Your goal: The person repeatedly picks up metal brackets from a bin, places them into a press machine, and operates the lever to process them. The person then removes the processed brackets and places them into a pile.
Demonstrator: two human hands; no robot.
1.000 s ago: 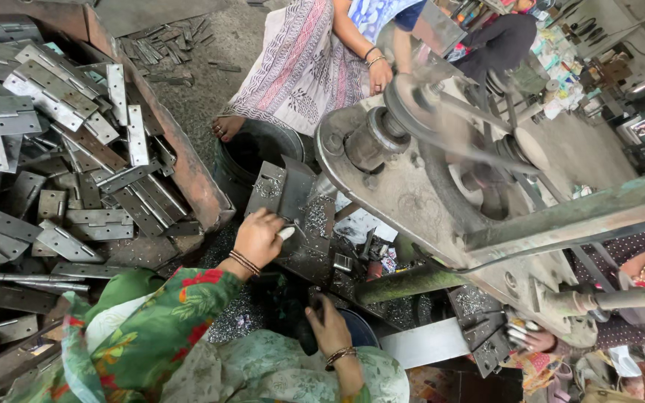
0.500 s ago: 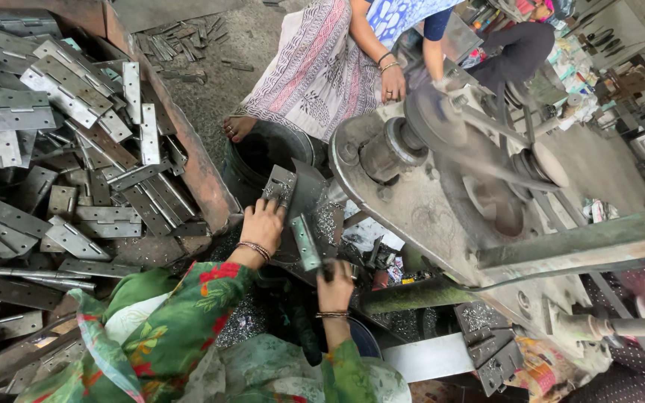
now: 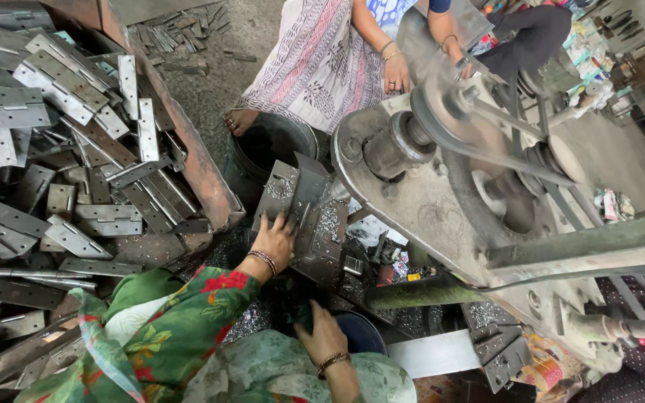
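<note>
- Head view is showing the left hand (image 3: 276,240) resting flat on the steel plates (image 3: 304,205) at the press machine's (image 3: 442,216) feed, fingers spread and pressing down, not pinching anything.
- The right hand (image 3: 322,337) is lying low near the person's lap, just beside a dark blue bucket (image 3: 363,334); its fingers are curling loosely, and whether they are closing on a small part I cannot tell.
- The plates are sitting tilted against the machine's frame, between a black bucket (image 3: 274,145) behind and metal swarf below.
- Doing this well, in my judgement, is calling for keeping the fingertips on the plate's near edge, well clear of the spinning flywheel and belt (image 3: 479,142) to the right, and holding the plate flush so it is not skewing.
- The left forearm is reaching forward from a green floral sleeve (image 3: 181,328), wrist bent slightly up, bangle at the wrist.
- A rusty bin (image 3: 188,160) at left is holding a heap of grey hinge blanks (image 3: 61,149), within easy reach of the left arm.
- Another person's hand (image 3: 396,75) is working at the machine's far side, apart from these hands.
</note>
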